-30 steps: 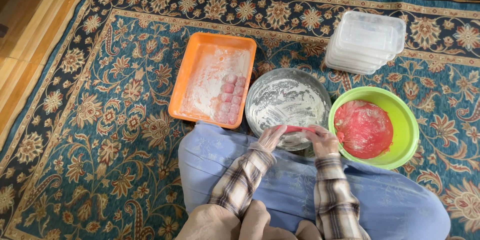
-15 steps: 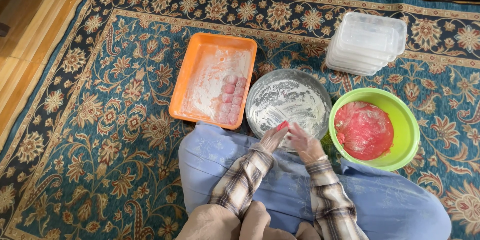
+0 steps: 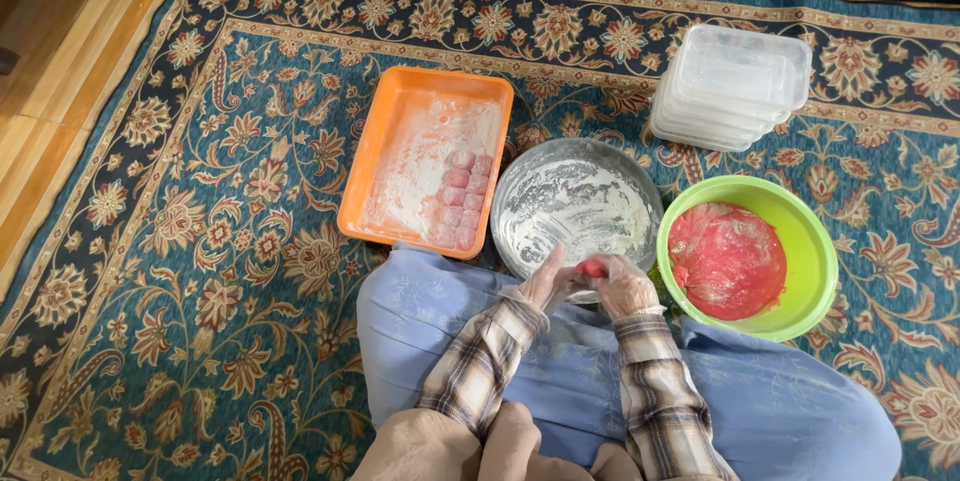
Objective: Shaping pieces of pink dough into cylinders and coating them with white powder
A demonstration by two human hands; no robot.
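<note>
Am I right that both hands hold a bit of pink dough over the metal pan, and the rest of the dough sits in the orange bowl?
Not quite: the head view shows the bowl is green. The hands, dough bit and pan are as said.

Teal flowered carpet covering most of the floor, wooden floorboards showing at far left, even light falling across both
</note>
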